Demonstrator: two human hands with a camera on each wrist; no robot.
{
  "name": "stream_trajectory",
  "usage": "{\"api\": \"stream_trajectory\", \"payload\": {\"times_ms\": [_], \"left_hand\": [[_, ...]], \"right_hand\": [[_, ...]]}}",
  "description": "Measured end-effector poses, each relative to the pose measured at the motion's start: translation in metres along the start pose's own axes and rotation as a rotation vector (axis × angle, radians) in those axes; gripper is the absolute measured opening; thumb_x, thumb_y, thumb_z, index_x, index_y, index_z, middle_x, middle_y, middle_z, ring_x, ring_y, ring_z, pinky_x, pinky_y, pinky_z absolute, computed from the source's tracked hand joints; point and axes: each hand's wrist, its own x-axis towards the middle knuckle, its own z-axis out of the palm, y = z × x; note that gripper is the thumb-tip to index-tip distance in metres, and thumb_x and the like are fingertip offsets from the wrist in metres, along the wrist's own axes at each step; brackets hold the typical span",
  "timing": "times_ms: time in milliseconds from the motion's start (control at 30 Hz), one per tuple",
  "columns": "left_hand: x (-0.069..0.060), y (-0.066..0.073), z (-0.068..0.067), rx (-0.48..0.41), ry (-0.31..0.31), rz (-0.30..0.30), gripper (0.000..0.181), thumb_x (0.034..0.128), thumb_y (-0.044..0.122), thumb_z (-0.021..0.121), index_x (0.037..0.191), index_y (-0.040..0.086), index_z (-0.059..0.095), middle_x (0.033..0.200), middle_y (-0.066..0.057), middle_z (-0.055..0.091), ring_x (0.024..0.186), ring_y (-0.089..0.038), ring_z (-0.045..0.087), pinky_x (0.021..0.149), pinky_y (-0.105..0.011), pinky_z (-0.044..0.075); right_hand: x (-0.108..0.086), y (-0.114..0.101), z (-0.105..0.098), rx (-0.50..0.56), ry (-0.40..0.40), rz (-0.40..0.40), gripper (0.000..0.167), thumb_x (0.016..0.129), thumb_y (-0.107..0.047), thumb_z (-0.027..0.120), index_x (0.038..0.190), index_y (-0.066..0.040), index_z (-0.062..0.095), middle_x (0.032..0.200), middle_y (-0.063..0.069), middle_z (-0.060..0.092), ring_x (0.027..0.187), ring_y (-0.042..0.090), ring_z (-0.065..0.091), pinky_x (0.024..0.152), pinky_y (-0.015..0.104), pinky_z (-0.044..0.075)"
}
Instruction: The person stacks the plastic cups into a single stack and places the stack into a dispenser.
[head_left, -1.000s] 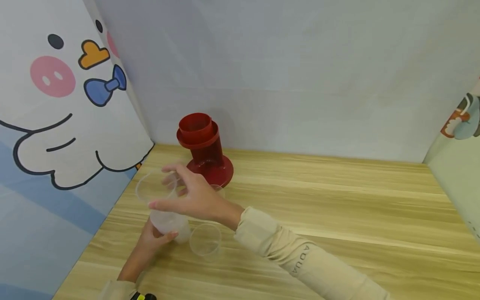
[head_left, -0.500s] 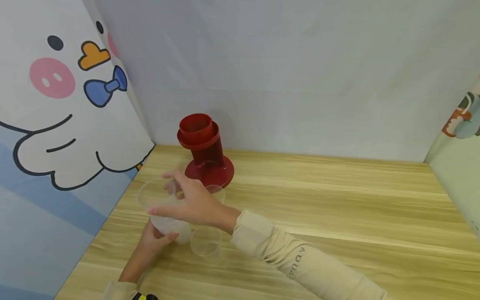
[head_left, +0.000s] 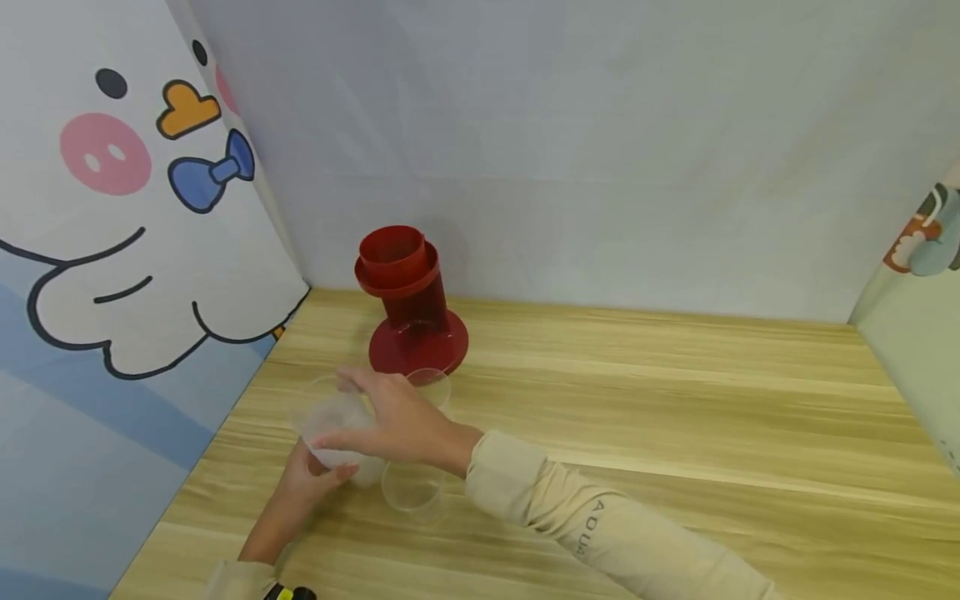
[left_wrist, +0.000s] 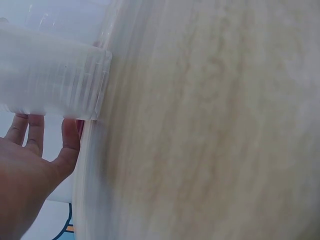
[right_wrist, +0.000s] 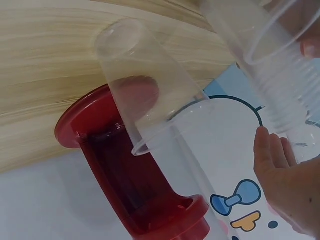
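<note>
My left hand holds the lower part of a stack of clear plastic cups, with its thumb on the near side. Above it, my right hand spans the upper plastic cup of the stack between thumb and fingers. The nested rims show as ridges in the left wrist view. A single clear plastic cup stands right of the stack. Another clear cup stands behind my right hand, in front of a red stand with a round base and a tubular top.
The wood-grain table stretches to the right. A pale cloth wall rises behind the red stand. On the left hangs a cartoon-printed cloth.
My right hand has moved down and slightly right, lowering the upper cup further onto the stack. My left hand has stayed nearly in place at the stack's lower part.
</note>
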Motion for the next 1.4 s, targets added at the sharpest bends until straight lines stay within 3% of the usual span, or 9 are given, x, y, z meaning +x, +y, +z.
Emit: {"api": "stream_trajectory", "payload": {"times_ms": [300, 467, 667, 900, 1100, 1400], "left_hand": [[0.002, -0.004, 0.003, -0.037, -0.002, 0.014, 0.057, 0.0838, 0.000, 0.065, 0.132, 0.003, 0.034, 0.119, 0.000, 0.049, 0.103, -0.007, 0.052, 0.084, -0.020, 0.044], [0.001, -0.002, 0.004, -0.037, -0.003, 0.026, 0.058, 0.0837, 0.001, 0.065, 0.132, 0.000, 0.034, 0.118, -0.002, 0.049, 0.102, -0.009, 0.052, 0.083, -0.021, 0.045], [0.000, -0.001, 0.003, -0.026, 0.003, 0.013, 0.059, 0.0830, 0.001, 0.065, 0.133, -0.002, 0.033, 0.118, -0.005, 0.048, 0.102, -0.009, 0.052, 0.083, -0.021, 0.044], [0.000, 0.000, 0.002, -0.008, 0.018, 0.004, 0.062, 0.0819, 0.000, 0.065, 0.135, -0.003, 0.032, 0.118, -0.007, 0.047, 0.102, -0.009, 0.051, 0.083, -0.020, 0.044], [0.001, 0.000, 0.002, -0.005, 0.023, -0.005, 0.066, 0.0812, 0.000, 0.066, 0.136, -0.001, 0.029, 0.118, -0.007, 0.045, 0.102, -0.008, 0.050, 0.082, -0.020, 0.044], [0.001, -0.001, 0.002, -0.034, 0.042, -0.024, 0.064, 0.0805, -0.002, 0.065, 0.134, -0.002, 0.029, 0.116, -0.006, 0.047, 0.100, -0.008, 0.052, 0.082, -0.020, 0.045]], "right_hand": [[-0.004, 0.007, 0.004, -0.041, -0.008, 0.033, 0.074, 0.081, -0.046, 0.071, 0.138, -0.006, 0.044, 0.131, 0.005, 0.055, 0.102, 0.008, 0.055, 0.083, 0.014, 0.043], [-0.007, 0.008, 0.007, -0.071, -0.021, 0.062, 0.075, 0.083, -0.048, 0.068, 0.140, -0.006, 0.042, 0.137, 0.004, 0.051, 0.112, 0.010, 0.053, 0.091, 0.018, 0.042], [-0.009, 0.012, 0.010, -0.121, -0.023, 0.040, 0.073, 0.085, -0.046, 0.066, 0.141, -0.005, 0.042, 0.139, 0.003, 0.048, 0.122, 0.008, 0.047, 0.099, 0.020, 0.036], [-0.011, 0.014, 0.011, -0.100, -0.045, 0.065, 0.070, 0.086, -0.046, 0.065, 0.140, -0.006, 0.044, 0.137, 0.002, 0.050, 0.120, 0.007, 0.048, 0.098, 0.022, 0.037], [-0.013, 0.013, 0.008, -0.081, -0.040, 0.038, 0.065, 0.088, -0.041, 0.065, 0.138, -0.005, 0.045, 0.136, 0.002, 0.051, 0.120, 0.010, 0.049, 0.098, 0.021, 0.038], [-0.021, 0.007, -0.004, -0.045, -0.023, 0.035, 0.061, 0.085, -0.041, 0.068, 0.135, -0.010, 0.050, 0.126, 0.001, 0.054, 0.112, 0.012, 0.051, 0.093, 0.022, 0.041]]}}
